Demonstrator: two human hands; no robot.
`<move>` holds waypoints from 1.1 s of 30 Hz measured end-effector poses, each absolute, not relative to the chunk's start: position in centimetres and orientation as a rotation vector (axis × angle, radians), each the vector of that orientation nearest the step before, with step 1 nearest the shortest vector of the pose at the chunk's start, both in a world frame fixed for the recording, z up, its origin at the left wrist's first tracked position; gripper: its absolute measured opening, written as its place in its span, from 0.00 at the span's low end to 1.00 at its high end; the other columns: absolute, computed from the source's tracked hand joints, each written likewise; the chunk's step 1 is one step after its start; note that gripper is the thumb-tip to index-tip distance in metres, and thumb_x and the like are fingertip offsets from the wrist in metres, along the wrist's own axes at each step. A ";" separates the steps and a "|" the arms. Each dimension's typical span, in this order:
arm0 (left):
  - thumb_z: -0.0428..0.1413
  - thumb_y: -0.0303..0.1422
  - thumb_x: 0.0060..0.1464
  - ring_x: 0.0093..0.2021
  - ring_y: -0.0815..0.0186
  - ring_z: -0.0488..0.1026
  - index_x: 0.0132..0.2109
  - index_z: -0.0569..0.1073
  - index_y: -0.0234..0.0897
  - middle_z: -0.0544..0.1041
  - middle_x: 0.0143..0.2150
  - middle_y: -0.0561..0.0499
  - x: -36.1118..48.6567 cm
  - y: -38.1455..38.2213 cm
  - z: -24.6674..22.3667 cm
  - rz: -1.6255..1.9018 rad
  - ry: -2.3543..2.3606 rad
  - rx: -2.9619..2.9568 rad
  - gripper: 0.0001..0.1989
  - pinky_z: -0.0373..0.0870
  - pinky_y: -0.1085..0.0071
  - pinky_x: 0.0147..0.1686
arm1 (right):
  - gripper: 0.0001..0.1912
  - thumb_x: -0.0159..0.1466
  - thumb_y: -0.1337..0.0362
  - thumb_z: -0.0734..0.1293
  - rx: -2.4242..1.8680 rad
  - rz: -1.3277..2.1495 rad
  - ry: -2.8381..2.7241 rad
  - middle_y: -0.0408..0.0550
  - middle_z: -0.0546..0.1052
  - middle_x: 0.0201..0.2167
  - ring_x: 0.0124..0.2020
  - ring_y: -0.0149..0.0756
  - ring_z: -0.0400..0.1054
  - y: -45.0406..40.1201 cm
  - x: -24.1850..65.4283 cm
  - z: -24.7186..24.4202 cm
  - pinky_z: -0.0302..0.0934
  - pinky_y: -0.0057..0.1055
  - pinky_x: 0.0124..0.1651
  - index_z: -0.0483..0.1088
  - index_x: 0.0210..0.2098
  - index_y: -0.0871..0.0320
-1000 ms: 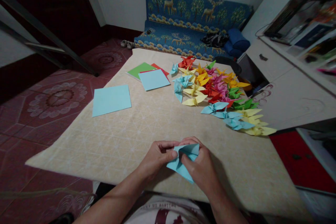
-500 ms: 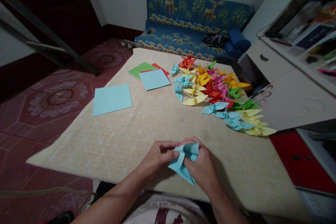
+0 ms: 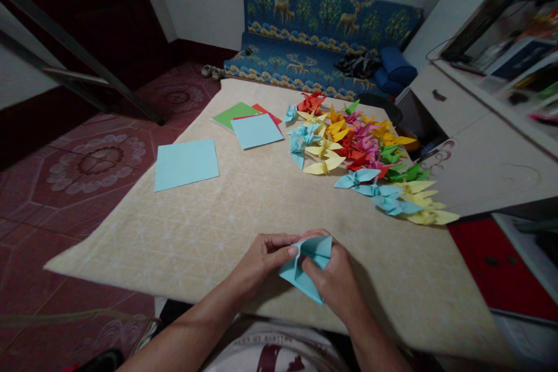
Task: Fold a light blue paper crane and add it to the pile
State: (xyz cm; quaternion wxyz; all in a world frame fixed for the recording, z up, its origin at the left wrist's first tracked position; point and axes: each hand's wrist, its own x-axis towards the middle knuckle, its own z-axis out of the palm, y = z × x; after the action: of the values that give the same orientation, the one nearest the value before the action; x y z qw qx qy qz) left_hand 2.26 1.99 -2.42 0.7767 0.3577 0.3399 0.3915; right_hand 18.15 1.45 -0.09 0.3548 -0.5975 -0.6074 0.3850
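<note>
A partly folded light-blue origami paper [image 3: 307,285] is held between both hands above the near edge of the table. My left hand [image 3: 272,253] pinches its upper left side, thumb on top and fingers behind. My right hand [image 3: 333,270] grips the right side, and its thumb presses inside an opened flap. The fingertips behind the paper are hidden. Beyond the hands, to the right, lie several folded paper cranes in light blue [image 3: 357,178], yellow [image 3: 325,165], red [image 3: 311,103], orange [image 3: 337,128], pink [image 3: 367,142] and green [image 3: 410,173].
A flat light-blue sheet [image 3: 187,165] lies at the table's left edge. Behind it is a pile with a blue sheet [image 3: 257,131] over green [image 3: 235,114] and red ones. The table has a cream cloth [image 3: 174,244]. A blue sofa [image 3: 305,58] and a white cabinet [image 3: 488,157] stand beyond.
The flap of the blue paper has opened wider, and my right thumb has moved slightly up and left inside it. My left hand has barely moved.
</note>
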 end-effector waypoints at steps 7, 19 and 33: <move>0.61 0.43 0.51 0.44 0.55 0.72 0.50 0.78 0.31 0.78 0.45 0.40 2.1 2.0 -2.4 0.860 0.771 0.890 0.24 0.65 0.68 0.42 | 0.03 0.53 0.67 0.69 -1.532 0.951 -1.651 0.46 0.76 0.34 0.35 0.39 0.72 1.7 18.0 -0.3 0.66 0.30 0.40 0.72 0.28 0.54; 0.66 0.36 0.46 0.43 0.58 0.71 0.47 0.80 0.34 0.76 0.43 0.42 2.4 1.8 -3.1 0.924 0.751 0.852 0.20 0.65 0.68 0.40 | 0.05 0.51 0.71 0.66 -1.562 0.951 -1.619 0.46 0.75 0.32 0.35 0.39 0.71 1.8 18.0 -0.8 0.64 0.31 0.41 0.71 0.27 0.54; 0.62 0.37 0.51 0.44 0.57 0.72 0.46 0.80 0.33 0.77 0.42 0.42 3.0 1.7 -3.1 0.969 0.896 1.035 0.17 0.66 0.67 0.42 | 0.07 0.51 0.69 0.66 -1.602 1.011 -1.551 0.47 0.76 0.34 0.36 0.40 0.71 1.6 17.8 -1.1 0.64 0.30 0.40 0.71 0.31 0.55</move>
State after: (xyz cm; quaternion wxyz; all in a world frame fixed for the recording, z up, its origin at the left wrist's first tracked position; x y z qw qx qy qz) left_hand 2.96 1.68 -3.06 0.6686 0.4588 0.3971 0.4299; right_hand 17.77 1.60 -1.09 0.3396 -0.6155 -0.5959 0.3882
